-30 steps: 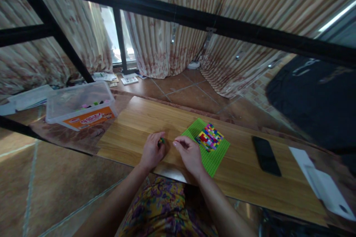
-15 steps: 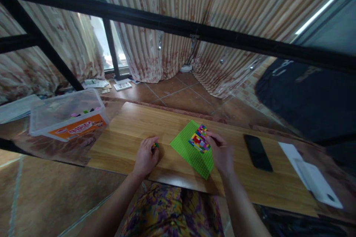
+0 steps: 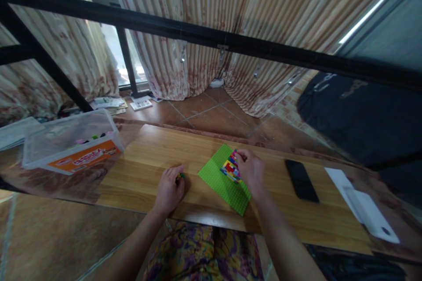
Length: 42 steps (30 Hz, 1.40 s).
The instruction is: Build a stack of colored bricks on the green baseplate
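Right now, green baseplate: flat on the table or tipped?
Tipped. The right hand grips the green baseplate at the bricks, lifting that edge; its left edge rests on the table.

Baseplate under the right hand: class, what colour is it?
Bright green baseplate, seen in the head view, with multicoloured bricks on it by the right hand.

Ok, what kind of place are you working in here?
Probably a room in a home: striped curtains hang to a terracotta tile floor, and a low wooden board holds a green baseplate with coloured bricks and a phone.
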Tool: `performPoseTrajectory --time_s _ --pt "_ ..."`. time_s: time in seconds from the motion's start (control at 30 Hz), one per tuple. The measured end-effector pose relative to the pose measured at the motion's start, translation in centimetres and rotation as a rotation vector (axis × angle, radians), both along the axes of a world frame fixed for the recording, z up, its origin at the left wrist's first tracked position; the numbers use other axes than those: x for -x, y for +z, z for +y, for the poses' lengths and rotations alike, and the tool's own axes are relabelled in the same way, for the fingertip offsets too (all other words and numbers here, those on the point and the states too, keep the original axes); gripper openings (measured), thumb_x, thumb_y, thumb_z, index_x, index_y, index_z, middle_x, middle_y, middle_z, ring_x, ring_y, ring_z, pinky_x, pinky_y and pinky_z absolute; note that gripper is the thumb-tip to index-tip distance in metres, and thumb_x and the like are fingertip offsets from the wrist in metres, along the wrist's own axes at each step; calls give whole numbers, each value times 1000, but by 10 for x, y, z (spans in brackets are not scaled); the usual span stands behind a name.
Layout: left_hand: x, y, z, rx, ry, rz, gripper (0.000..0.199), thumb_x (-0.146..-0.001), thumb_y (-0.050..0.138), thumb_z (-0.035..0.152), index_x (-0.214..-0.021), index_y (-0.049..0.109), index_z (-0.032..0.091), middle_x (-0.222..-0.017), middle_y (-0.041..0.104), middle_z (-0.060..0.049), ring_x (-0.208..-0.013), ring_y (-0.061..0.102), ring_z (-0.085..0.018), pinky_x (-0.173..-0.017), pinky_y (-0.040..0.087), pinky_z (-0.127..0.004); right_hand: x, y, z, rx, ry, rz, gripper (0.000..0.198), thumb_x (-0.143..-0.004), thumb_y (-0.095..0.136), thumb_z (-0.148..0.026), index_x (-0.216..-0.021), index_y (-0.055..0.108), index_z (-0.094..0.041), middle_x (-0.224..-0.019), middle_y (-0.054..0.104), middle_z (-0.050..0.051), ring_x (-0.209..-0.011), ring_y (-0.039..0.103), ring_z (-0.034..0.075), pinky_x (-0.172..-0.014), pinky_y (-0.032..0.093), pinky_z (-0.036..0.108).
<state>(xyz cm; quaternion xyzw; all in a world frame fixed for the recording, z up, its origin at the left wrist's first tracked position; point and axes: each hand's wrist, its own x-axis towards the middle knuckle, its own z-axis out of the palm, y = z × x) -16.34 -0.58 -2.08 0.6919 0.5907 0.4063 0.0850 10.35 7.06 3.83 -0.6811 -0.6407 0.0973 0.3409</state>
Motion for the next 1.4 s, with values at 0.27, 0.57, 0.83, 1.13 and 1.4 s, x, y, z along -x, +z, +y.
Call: performPoseTrajectory --time_s 0.27,0.57,0.83,1.13,1.4 --pt "-1 1 0 15 1 -12 28 -82 48 11 -107 59 20 -103 69 -8 -101 62 -23 -90 52 -41 4 -2 2 -14 -8 -104 26 -88 49 -36 -86 71 -23 -87 72 7 -78 63 20 -71 42 31" --pt "-2 2 0 12 -3 -16 31 -81 48 9 -107 59 20 -104 69 -8 -100 62 -23 -90 51 -41 -5 -3 -5 -30 -29 -25 24 -86 50 -35 -89 71 -23 -86 72 4 -76 64 18 -72 45 30" --pt "-2 4 0 22 1 -11 30 -81 47 10 -106 59 20 -103 69 -7 -100 62 -23 -90 52 -42 -3 -1 -3 -35 28 -131 26 -89 50 -34 -95 72 -22 -96 70 7 -88 62 20 -79 44 32" --pt "-3 4 -1 21 2 -11 30 -82 47 10 -106 59 21 -104 69 -7 -101 62 -23 -91 51 -41 0 -4 -5 -75 40 -127 28 -91 47 -33 -89 73 -22 -96 67 7 -89 60 20 -81 44 31" --pt "-3 3 -1 31 -6 -8 31 -81 48 9 -107 59 20 -105 69 -8 -102 62 -24 -91 51 -42 1 -2 -5 -107 95 -127 29 -91 45 -34 -83 70 -22 -97 66 8 -95 59 22 -85 45 35"
